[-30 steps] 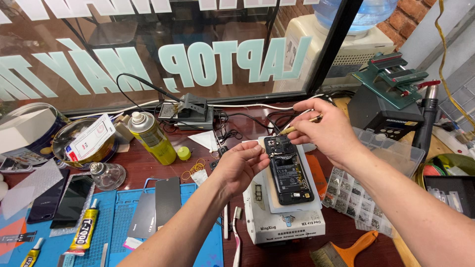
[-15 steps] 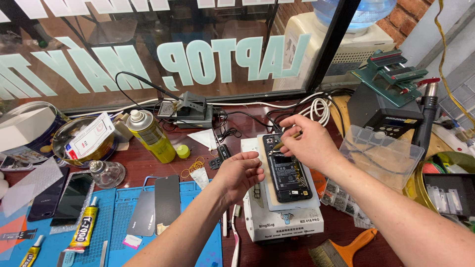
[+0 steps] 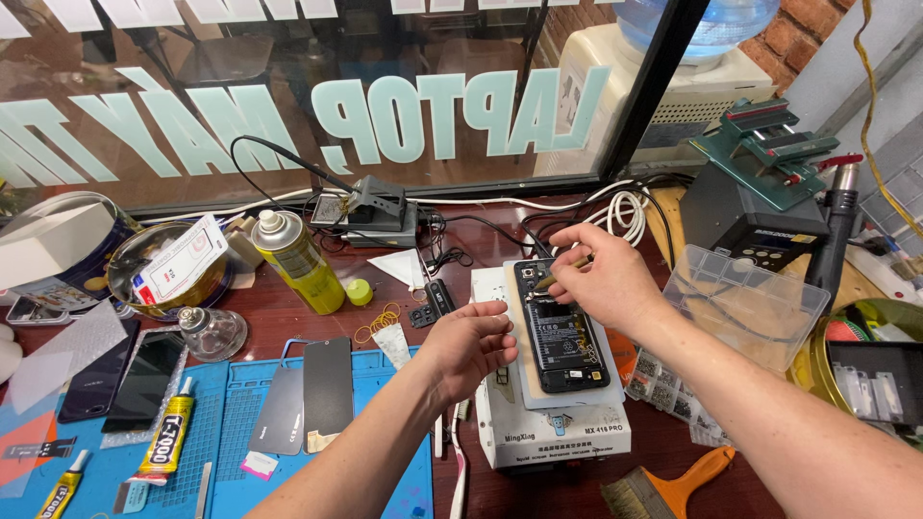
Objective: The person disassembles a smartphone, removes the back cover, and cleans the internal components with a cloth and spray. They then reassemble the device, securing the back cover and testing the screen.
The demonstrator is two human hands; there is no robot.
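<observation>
An opened black phone (image 3: 562,341) lies face down on a white pad atop a white box-shaped heating station (image 3: 548,432) in the middle of the bench. My right hand (image 3: 601,279) pinches a thin tool (image 3: 562,274) whose tip touches the phone's upper end. My left hand (image 3: 471,346) rests at the phone's left edge, fingers curled against the pad, holding nothing that I can see.
A yellow spray can (image 3: 293,259) and a glass bowl (image 3: 168,274) stand at the left. Blue mat (image 3: 231,452) holds phone screens and glue tubes. A clear compartment box (image 3: 745,303) sits right; an orange-handled brush (image 3: 663,490) lies in front. Cables and a window run behind.
My right hand has come down from above the bench and brought the tool's tip onto the phone's top. My left hand has stayed at the phone's left side.
</observation>
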